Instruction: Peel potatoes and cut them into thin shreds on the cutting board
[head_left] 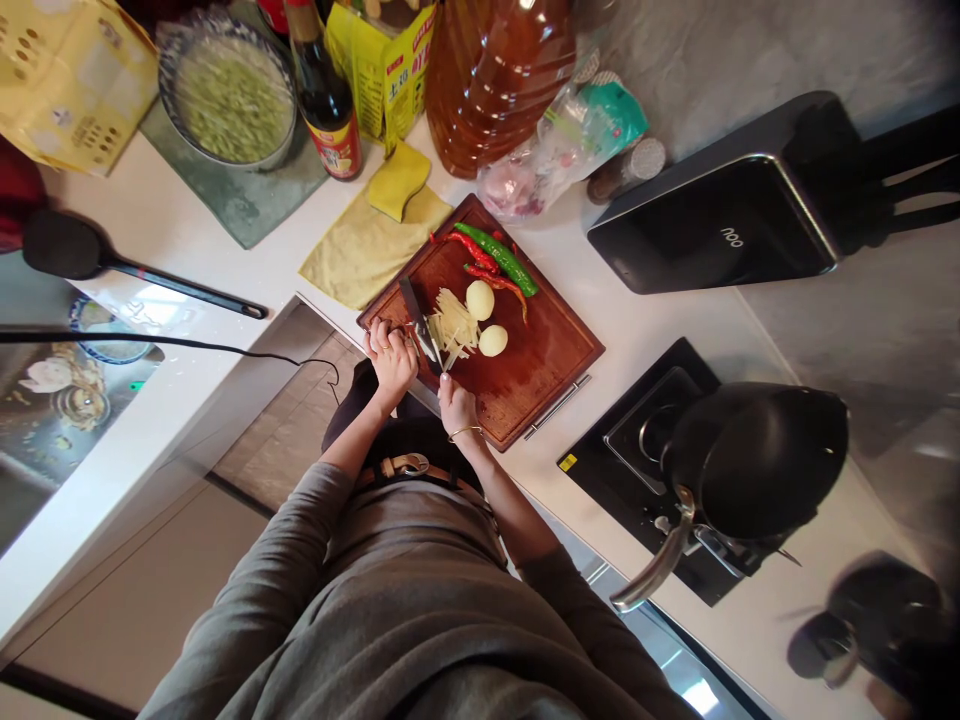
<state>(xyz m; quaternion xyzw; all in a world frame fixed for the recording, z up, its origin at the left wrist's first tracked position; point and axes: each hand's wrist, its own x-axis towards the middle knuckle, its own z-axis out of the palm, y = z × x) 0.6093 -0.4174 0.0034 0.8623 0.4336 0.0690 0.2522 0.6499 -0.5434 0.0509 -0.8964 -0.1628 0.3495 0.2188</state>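
My right hand (456, 405) is closed around the handle of a kitchen knife (417, 312). Its dark blade stands on a brown wooden cutting board (536, 365). On the blade's left side, my left hand (394, 365) presses down with curled fingers at the board's near left edge; what lies under them is mostly hidden. Pale yellow potato strips (454, 322) are heaped just right of the blade. Beside them sit two small, round peeled potatoes (493, 341). Farther back on the board lie a green chili pepper (506, 262) and several red chili peppers (480, 250).
A yellow cloth (375, 240), a soy sauce bottle (328, 100), a big oil jug (495, 80) and a wrapped bowl (229, 90) stand behind the board. On the right are a black knife block (720, 220) and a wok (765, 460) on the stove. A black spatula (67, 245) lies left.
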